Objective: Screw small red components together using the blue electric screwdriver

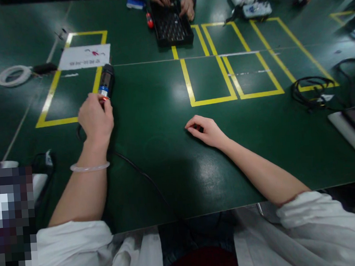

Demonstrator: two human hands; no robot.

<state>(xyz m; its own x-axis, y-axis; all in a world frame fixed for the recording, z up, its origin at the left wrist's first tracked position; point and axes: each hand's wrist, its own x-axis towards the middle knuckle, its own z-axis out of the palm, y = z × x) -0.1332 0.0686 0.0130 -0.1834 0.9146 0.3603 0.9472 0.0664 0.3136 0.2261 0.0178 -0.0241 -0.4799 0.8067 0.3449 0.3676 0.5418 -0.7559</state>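
Observation:
My left hand (96,116) is closed on the lower end of a dark cylindrical tool (106,79) with a blue and silver band, over the left part of the green table (154,151). A black cable (142,174) runs from near that hand toward the table's front edge. My right hand (206,131) rests on the table right of the middle, its fingers curled together around something small, dark and reddish, too hidden to name.
A paper sheet (84,57) and a white cable coil (14,76) lie at the left. Across the table, a person's hands (187,6) are at a black tray (175,40). Black cables (314,91) and a pale device (352,135) are at the right. Yellow tape marks rectangles.

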